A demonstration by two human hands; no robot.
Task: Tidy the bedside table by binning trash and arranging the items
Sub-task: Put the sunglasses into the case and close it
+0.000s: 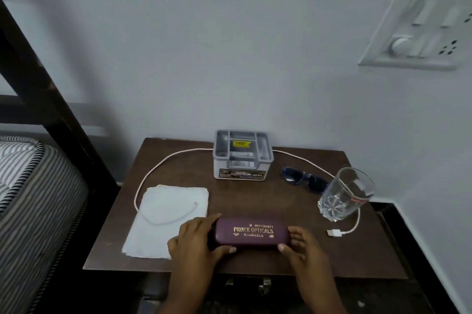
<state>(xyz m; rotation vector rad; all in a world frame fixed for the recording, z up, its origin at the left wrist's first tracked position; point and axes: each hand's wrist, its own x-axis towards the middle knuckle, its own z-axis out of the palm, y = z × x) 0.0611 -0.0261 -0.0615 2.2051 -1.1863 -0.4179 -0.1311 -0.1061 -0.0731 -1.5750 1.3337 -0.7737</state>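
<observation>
Two hands are gripping a maroon glasses case at the front edge of the brown surface, fingers of the left hand curling round its left end and fingers of the right hand pinching its right end. A white cable is looping from a sheet of white paper on the left, behind a grey organiser box at the back, past dark sunglasses, to a plug beside a clear drinking glass on the right.
</observation>
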